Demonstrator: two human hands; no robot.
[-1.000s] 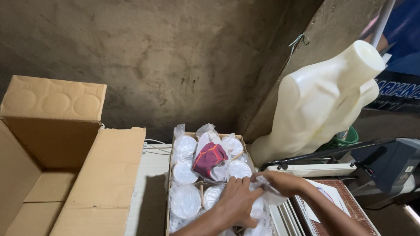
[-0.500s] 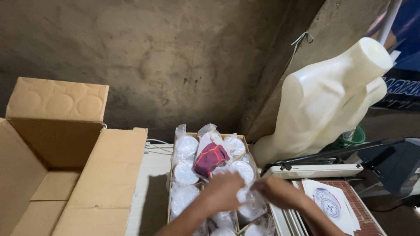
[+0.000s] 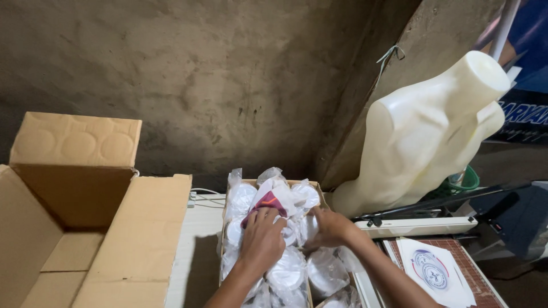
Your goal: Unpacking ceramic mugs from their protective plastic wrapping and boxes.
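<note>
Both hands have moved up the tray (image 3: 228, 251): left hand (image 3: 262, 236) curled over maroon packet (image 3: 267, 201), right hand (image 3: 331, 227) seemingly pinching clear wrap (image 3: 305, 197).

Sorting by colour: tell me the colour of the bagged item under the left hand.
Dark red bagged item, head view.

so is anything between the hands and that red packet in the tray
Nothing visible. The left hand already lies on the red packet, fingers on its lower edge. The right hand grips the clear bags just beside it. Only other white bagged items crowd around it in the tray.
</note>
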